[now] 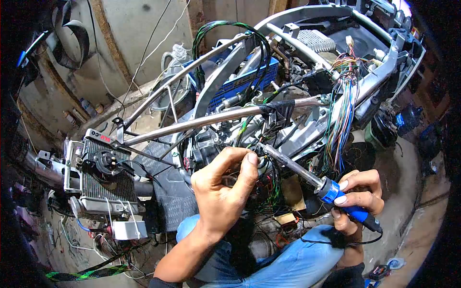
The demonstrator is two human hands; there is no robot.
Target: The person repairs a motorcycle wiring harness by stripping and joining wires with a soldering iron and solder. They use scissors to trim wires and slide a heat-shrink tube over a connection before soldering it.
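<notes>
A blue-handled soldering iron (331, 192) is held in my right hand (360, 197), its metal barrel pointing up and left. The iron's tip is close to the fingertips of my left hand (225, 185). Those fingers are pinched together; what they hold is too small to make out, near dark wires. Behind both hands lies a motorcycle frame (192, 122) with black tape around one tube. To the right, a thick bundle of multicoloured wires (343, 125) hangs from the frame.
A radiator (103, 168) with a round black part is at the left. Behind the frame stands a blue crate (240, 86) beside a clear bucket (173, 93). Cardboard pieces (292, 192) and loose wires lie below. My jeans-covered legs (297, 254) show at the bottom.
</notes>
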